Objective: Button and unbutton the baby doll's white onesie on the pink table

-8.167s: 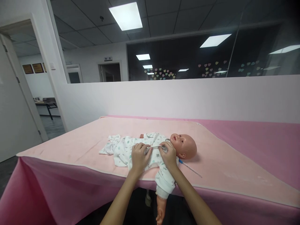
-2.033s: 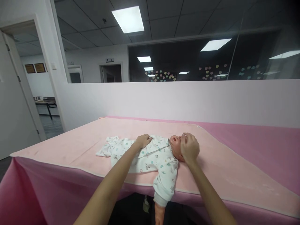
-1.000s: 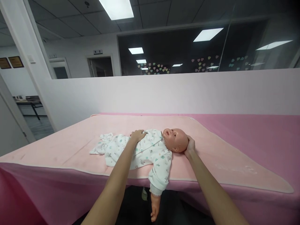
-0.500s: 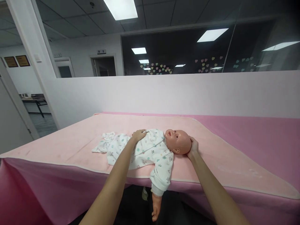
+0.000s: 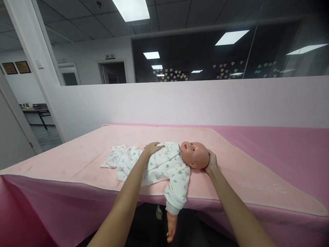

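Doll (image 5: 164,168) — left hand (image 5: 153,148) atop torso (image 5: 168,159), right hand (image 5: 212,161) cupping head (image 5: 195,155)

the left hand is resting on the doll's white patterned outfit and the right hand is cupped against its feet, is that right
Not quite: the right hand is cupped against the doll's head, not its feet, as the head camera view shows. The left hand does rest on the doll's white patterned outfit.
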The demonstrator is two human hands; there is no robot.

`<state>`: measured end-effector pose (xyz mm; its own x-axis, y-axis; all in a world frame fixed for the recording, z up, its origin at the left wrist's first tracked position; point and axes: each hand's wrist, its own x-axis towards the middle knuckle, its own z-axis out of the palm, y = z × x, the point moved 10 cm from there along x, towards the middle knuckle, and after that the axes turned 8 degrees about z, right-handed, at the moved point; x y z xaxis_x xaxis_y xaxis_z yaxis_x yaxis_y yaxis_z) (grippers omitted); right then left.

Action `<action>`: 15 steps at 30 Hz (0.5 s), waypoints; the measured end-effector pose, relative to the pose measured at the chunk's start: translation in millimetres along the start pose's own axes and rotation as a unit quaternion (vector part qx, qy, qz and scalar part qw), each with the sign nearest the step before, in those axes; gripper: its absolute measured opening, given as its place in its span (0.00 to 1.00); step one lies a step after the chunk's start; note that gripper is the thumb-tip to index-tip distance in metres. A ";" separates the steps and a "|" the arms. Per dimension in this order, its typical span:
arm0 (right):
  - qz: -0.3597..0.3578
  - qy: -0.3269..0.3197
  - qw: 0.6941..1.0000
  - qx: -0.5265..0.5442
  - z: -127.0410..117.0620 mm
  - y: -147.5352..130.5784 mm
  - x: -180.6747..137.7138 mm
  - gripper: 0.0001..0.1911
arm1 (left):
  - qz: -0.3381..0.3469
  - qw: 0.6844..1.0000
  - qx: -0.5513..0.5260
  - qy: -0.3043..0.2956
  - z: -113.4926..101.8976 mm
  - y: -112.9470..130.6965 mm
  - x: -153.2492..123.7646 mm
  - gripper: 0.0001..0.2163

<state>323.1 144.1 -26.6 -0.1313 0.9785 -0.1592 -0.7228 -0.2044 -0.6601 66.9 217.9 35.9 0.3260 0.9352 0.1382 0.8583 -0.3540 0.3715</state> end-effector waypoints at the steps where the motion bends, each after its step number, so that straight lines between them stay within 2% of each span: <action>1: 0.000 -0.002 1.000 0.001 0.4 0.0 0.0 0.20 | -0.001 1.000 0.000 -0.002 0.5 -0.3 0.1 0.27; 8: -0.020 -0.006 1.000 0.006 -0.4 -2.3 -0.1 0.20 | -0.010 1.000 -0.008 0.002 0.2 -3.0 0.4 0.27; 13: -0.037 0.036 0.999 0.015 -7.4 -4.2 -3.3 0.23 | -0.013 1.000 -0.010 0.002 1.0 -4.0 1.2 0.28; 15: -0.031 0.028 0.999 0.014 -5.3 -3.7 -3.4 0.22 | -0.014 1.000 -0.010 0.000 1.4 -4.1 0.7 0.27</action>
<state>329.8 141.4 -27.5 -0.0483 0.9860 -0.1593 -0.7469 -0.1416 -0.6497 64.2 220.1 33.2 0.3027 0.9445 0.1277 0.8587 -0.3284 0.3936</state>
